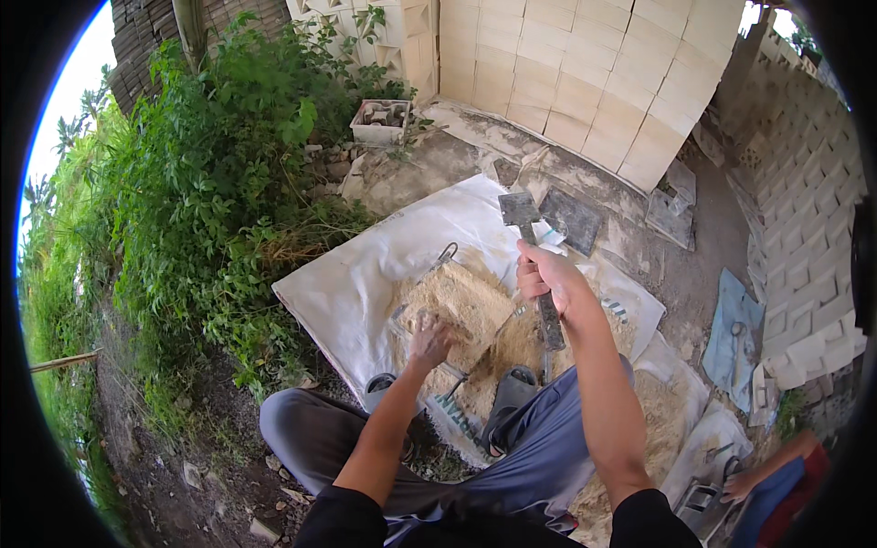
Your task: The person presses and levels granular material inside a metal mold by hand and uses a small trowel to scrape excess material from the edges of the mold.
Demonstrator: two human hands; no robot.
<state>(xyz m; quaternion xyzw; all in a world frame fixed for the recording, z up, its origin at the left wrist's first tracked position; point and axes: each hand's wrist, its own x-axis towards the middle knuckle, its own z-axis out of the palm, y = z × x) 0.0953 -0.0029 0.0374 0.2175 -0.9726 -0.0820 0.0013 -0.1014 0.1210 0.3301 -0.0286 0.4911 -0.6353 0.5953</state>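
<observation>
Right grip clenches hatchet; left presses sawdust.

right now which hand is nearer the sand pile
Left. The left hand rests right on the sand pile, fingers in it. The right hand is raised above the pile's far edge, shut around the handle of a hammer-like tool, not touching the sand.

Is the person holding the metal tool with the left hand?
No, the right hand grips the flat-bladed metal tool, while the left hand rests on the sandy pile.
</observation>
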